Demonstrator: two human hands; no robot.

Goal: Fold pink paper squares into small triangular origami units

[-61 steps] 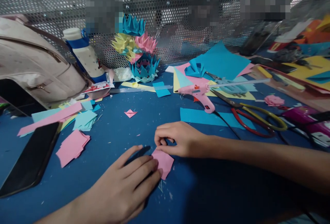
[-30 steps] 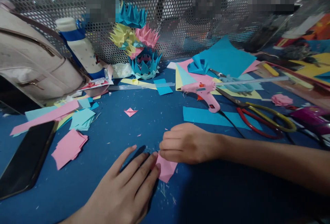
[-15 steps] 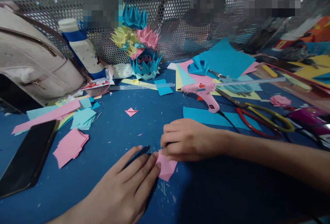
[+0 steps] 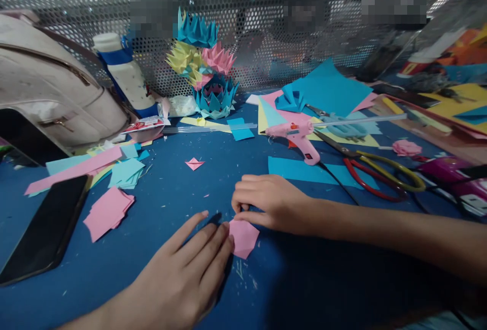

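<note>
Pink paper [image 4: 245, 241] flat on the bench [image 4: 167, 188]; outline suggests part-folded.
Left hand [image 4: 184, 274]: fingers spread, tips on the paper's left edge. Right hand [image 4: 274, 203]: fingers curled, thumb at its upper edge; cannot tell whether they pinch it. Beyond: one small folded pink piece [image 4: 195, 163], seemingly done. Farther left, beside the black phone [image 4: 47, 228]: stack of pink squares [image 4: 108, 213], not yet folded.

7 o'clock: bare left hand [image 4: 188, 264], slim and long-fingered; bare left forearm [image 4: 101, 316] behind | 5 o'clock: bare right hand [image 4: 272, 200], slim too | 4 o'clock: slender right forearm [image 4: 380, 231], uncovered as far as I see
</note>
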